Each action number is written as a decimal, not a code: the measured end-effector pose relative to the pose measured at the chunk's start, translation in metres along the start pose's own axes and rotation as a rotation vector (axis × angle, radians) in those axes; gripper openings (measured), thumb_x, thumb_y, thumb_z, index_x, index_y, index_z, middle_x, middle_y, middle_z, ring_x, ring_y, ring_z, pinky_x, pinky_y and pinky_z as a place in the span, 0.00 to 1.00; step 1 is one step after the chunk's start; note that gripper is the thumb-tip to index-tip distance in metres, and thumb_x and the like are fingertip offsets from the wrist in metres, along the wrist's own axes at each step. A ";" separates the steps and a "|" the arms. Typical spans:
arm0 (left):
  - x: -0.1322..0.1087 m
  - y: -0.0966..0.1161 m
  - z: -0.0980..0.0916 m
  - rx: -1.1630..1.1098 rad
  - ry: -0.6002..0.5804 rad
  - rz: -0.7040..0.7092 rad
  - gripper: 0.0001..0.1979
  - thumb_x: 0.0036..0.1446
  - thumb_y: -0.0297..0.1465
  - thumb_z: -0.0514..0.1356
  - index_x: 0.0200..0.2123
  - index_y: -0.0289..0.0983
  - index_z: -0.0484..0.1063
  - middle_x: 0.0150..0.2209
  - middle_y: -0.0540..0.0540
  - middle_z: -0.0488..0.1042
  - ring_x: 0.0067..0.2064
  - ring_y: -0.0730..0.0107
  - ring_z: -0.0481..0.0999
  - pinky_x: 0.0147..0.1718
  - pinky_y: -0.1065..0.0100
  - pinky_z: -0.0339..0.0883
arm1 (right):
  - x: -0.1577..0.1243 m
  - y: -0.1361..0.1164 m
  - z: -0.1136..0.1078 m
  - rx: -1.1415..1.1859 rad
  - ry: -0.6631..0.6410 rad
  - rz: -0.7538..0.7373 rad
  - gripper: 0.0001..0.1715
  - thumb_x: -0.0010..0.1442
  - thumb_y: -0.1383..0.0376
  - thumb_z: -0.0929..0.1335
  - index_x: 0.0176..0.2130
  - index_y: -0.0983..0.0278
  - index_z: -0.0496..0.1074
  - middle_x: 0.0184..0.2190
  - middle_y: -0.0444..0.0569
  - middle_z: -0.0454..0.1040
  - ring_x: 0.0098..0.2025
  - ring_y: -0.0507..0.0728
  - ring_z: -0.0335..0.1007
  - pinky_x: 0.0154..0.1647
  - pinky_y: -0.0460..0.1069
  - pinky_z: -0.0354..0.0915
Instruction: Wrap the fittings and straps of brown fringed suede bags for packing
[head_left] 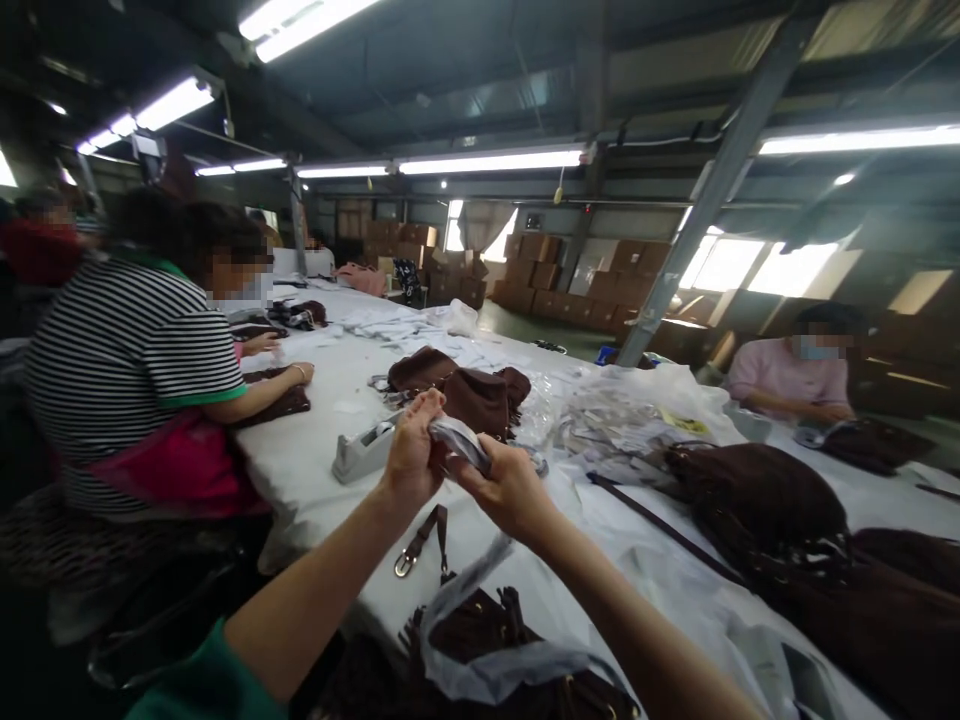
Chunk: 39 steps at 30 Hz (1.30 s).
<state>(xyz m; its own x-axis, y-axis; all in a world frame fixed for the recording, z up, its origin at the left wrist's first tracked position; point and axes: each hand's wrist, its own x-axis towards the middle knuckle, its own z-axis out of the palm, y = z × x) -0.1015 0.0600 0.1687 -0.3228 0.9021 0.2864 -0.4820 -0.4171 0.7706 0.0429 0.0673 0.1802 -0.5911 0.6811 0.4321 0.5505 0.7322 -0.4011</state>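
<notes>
Both hands grip a bag strap wrapped in whitish plastic film (459, 438), held up in front of me above the table. My left hand (414, 448) is closed around its upper left end. My right hand (511, 485) pinches it from the right with thumb and fingers. A further wrapped length (487, 672) loops down over a dark brown bag (480, 630) at the table's near edge. From that bag a short brown strap with a metal buckle (420, 548) lies on the white cloth. A grey tape dispenser (365, 450) stands just beyond my left hand.
More brown bags lie behind my hands (480, 400) and at the right (765, 495). A plastic bag of paper pieces (630, 410) sits at mid-right. One co-worker in a striped shirt (142, 350) works at the left, another in pink (784, 375) at the far right.
</notes>
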 end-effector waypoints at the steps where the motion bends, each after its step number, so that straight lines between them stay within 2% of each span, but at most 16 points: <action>1: 0.000 -0.001 -0.005 0.001 -0.010 -0.029 0.20 0.49 0.48 0.62 0.33 0.37 0.67 0.18 0.58 0.60 0.15 0.81 0.57 0.15 0.77 0.51 | 0.002 0.000 0.003 -0.043 -0.013 0.018 0.11 0.58 0.61 0.65 0.30 0.66 0.70 0.21 0.43 0.69 0.23 0.49 0.63 0.23 0.43 0.52; 5: -0.004 0.006 -0.023 0.398 -0.407 -0.096 0.19 0.44 0.45 0.66 0.31 0.35 0.72 0.18 0.53 0.66 0.18 0.77 0.62 0.16 0.76 0.51 | 0.008 -0.002 0.013 -0.245 -0.124 0.012 0.06 0.52 0.65 0.70 0.33 0.64 0.72 0.21 0.43 0.70 0.24 0.52 0.64 0.24 0.44 0.51; 6: -0.004 0.010 -0.024 0.431 -0.425 -0.077 0.17 0.43 0.43 0.67 0.28 0.35 0.72 0.18 0.53 0.66 0.18 0.77 0.63 0.17 0.76 0.51 | 0.011 -0.004 0.015 -0.198 -0.131 -0.010 0.06 0.52 0.65 0.70 0.33 0.64 0.72 0.21 0.43 0.69 0.24 0.51 0.64 0.24 0.44 0.51; 7: -0.003 0.014 -0.025 0.393 -0.373 -0.051 0.16 0.43 0.42 0.68 0.27 0.35 0.71 0.17 0.54 0.66 0.18 0.78 0.62 0.17 0.77 0.51 | 0.013 -0.007 0.017 -0.108 -0.127 -0.035 0.07 0.53 0.64 0.69 0.33 0.65 0.72 0.21 0.43 0.69 0.24 0.51 0.63 0.24 0.43 0.52; 10: 0.000 0.018 -0.027 0.036 -0.002 -0.028 0.18 0.47 0.45 0.65 0.28 0.36 0.67 0.17 0.57 0.62 0.16 0.80 0.59 0.15 0.77 0.51 | 0.022 -0.015 0.022 0.146 -0.083 -0.051 0.13 0.60 0.59 0.63 0.32 0.66 0.70 0.22 0.42 0.67 0.23 0.49 0.60 0.22 0.42 0.52; 12: 0.000 0.015 -0.032 -0.043 0.078 -0.051 0.21 0.48 0.49 0.61 0.31 0.37 0.66 0.16 0.58 0.60 0.14 0.80 0.58 0.15 0.77 0.51 | 0.025 -0.016 0.025 0.093 -0.078 -0.018 0.15 0.61 0.58 0.62 0.31 0.66 0.70 0.20 0.42 0.66 0.21 0.48 0.58 0.21 0.42 0.51; 15: -0.002 0.015 -0.043 0.169 -0.148 -0.102 0.21 0.43 0.48 0.65 0.31 0.36 0.69 0.15 0.57 0.62 0.14 0.79 0.60 0.14 0.77 0.49 | 0.024 -0.014 0.030 -0.196 -0.152 -0.019 0.09 0.55 0.62 0.67 0.28 0.65 0.70 0.18 0.42 0.65 0.21 0.49 0.58 0.22 0.44 0.48; 17: -0.001 0.020 -0.045 0.275 -0.276 -0.095 0.19 0.39 0.42 0.69 0.28 0.35 0.70 0.15 0.55 0.65 0.15 0.79 0.61 0.14 0.77 0.48 | 0.025 -0.015 0.032 -0.199 -0.179 -0.053 0.07 0.54 0.64 0.68 0.27 0.65 0.70 0.18 0.42 0.65 0.21 0.49 0.59 0.22 0.44 0.48; 19: 0.004 0.024 -0.045 0.209 -0.217 -0.035 0.17 0.42 0.41 0.68 0.28 0.36 0.68 0.15 0.57 0.63 0.14 0.81 0.59 0.14 0.77 0.47 | 0.028 -0.019 0.035 -0.010 -0.147 -0.059 0.10 0.57 0.62 0.65 0.29 0.65 0.70 0.19 0.41 0.65 0.21 0.48 0.58 0.22 0.43 0.50; 21: 0.009 0.025 -0.046 0.030 -0.034 0.028 0.18 0.48 0.45 0.63 0.29 0.37 0.66 0.13 0.59 0.58 0.13 0.82 0.55 0.13 0.78 0.46 | 0.033 -0.023 0.035 0.145 -0.091 -0.028 0.14 0.60 0.58 0.62 0.32 0.66 0.70 0.19 0.40 0.65 0.21 0.48 0.57 0.21 0.42 0.51; 23: 0.011 0.023 -0.050 -0.045 0.054 0.030 0.20 0.52 0.50 0.58 0.33 0.38 0.65 0.13 0.60 0.57 0.12 0.81 0.56 0.14 0.78 0.49 | 0.037 -0.024 0.035 0.096 -0.077 -0.005 0.14 0.60 0.58 0.63 0.31 0.65 0.69 0.19 0.41 0.65 0.20 0.48 0.57 0.21 0.43 0.51; 28: 0.007 0.024 -0.060 0.401 -0.380 -0.115 0.21 0.43 0.46 0.67 0.33 0.36 0.72 0.18 0.53 0.68 0.16 0.78 0.63 0.15 0.77 0.51 | 0.037 -0.016 0.039 -0.214 -0.167 -0.036 0.08 0.52 0.62 0.70 0.26 0.64 0.69 0.18 0.42 0.65 0.21 0.51 0.60 0.23 0.45 0.48; 31: 0.009 0.025 -0.055 0.186 -0.223 -0.081 0.19 0.42 0.44 0.68 0.29 0.36 0.69 0.16 0.56 0.64 0.15 0.82 0.59 0.14 0.77 0.48 | 0.037 -0.015 0.039 0.045 -0.133 -0.046 0.13 0.57 0.58 0.66 0.28 0.65 0.68 0.20 0.42 0.66 0.22 0.50 0.60 0.22 0.43 0.51; 34: 0.009 0.015 -0.055 -0.022 -0.051 -0.103 0.24 0.48 0.54 0.58 0.31 0.36 0.66 0.13 0.59 0.56 0.13 0.81 0.54 0.14 0.77 0.47 | 0.036 -0.013 0.036 0.167 -0.110 -0.023 0.15 0.60 0.57 0.62 0.31 0.65 0.69 0.22 0.42 0.68 0.23 0.49 0.60 0.23 0.43 0.53; 36: 0.006 0.010 -0.059 0.099 -0.168 -0.160 0.27 0.48 0.56 0.57 0.33 0.36 0.67 0.13 0.58 0.59 0.14 0.78 0.58 0.15 0.76 0.49 | 0.033 -0.008 0.034 0.007 -0.154 -0.004 0.12 0.57 0.60 0.65 0.28 0.65 0.69 0.20 0.43 0.67 0.22 0.50 0.60 0.23 0.44 0.51; 39: 0.001 0.010 -0.058 0.388 -0.417 -0.169 0.23 0.41 0.47 0.67 0.33 0.35 0.71 0.17 0.54 0.67 0.17 0.77 0.64 0.15 0.76 0.48 | 0.025 -0.003 0.035 -0.175 -0.226 -0.005 0.05 0.50 0.66 0.68 0.26 0.65 0.70 0.19 0.43 0.66 0.22 0.50 0.59 0.23 0.45 0.49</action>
<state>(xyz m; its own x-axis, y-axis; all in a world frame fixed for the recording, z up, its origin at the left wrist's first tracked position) -0.1544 0.0507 0.1435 0.1181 0.9526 0.2805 -0.1401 -0.2636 0.9544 0.0056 0.0825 0.1641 -0.6999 0.6745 0.2350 0.6288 0.7379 -0.2453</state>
